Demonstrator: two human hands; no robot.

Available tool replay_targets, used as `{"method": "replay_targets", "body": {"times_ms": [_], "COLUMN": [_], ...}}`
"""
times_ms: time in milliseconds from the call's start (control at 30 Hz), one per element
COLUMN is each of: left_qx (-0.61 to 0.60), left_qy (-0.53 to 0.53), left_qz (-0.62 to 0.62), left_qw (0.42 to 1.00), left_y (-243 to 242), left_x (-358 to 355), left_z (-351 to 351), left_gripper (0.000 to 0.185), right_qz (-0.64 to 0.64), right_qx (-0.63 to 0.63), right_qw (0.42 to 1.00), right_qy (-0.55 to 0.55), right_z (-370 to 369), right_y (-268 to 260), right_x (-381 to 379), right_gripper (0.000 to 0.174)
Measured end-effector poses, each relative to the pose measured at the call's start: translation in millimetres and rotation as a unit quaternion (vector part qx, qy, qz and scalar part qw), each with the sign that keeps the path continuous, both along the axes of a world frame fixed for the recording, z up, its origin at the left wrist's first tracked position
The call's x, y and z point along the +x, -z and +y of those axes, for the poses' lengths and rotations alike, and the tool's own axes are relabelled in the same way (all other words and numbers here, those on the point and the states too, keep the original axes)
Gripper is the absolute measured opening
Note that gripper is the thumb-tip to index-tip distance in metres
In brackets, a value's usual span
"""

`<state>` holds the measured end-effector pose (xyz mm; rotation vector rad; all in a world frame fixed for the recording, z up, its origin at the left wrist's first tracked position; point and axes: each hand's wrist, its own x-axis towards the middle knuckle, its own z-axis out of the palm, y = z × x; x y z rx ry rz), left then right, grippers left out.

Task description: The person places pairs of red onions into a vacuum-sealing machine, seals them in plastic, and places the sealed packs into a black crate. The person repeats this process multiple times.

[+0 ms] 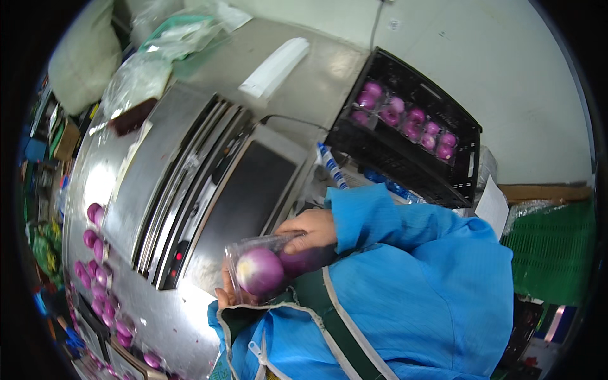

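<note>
A pack of purple onions (260, 271) in clear plastic is held close in front of my body. At its upper edge my right hand (308, 232) grips the film, thumb on the near face. My left hand (229, 287) holds the pack's left end from behind, partly hidden by the plastic and an onion. Just beyond the pack lies a metal wrapping or sealing machine (190, 190) with a dark flat plate (251, 185) and red lights on its front end.
A black plastic crate (403, 147) with several onion packs stands at upper right. Purple onions (99, 292) line the left of the steel table (156, 318). A white folded sheet (275, 69) and plastic bags (137, 83) lie farther back. A person's blue-gloved hand (73, 338) shows at lower left.
</note>
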<state>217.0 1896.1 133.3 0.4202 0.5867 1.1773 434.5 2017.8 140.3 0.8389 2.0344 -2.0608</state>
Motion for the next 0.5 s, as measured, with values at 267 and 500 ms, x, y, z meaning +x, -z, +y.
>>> {"method": "replay_targets", "body": {"times_ms": [267, 500], "left_qx": [0.065, -0.067], "left_qy": [0.153, 0.264], "left_qz": [0.14, 0.096], "left_qw": [0.976, 0.957], "left_y": [5, 47], "left_x": [116, 184], "left_z": [112, 121], "left_gripper": [0.069, 0.046], "right_qz": [0.219, 0.047], "right_qx": [-0.027, -0.005], "right_qw": [0.769, 0.603], "right_qy": [0.6, 0.797], "right_z": [31, 22], "right_y": [93, 227], "right_x": [239, 412], "right_gripper": [0.035, 0.049]}}
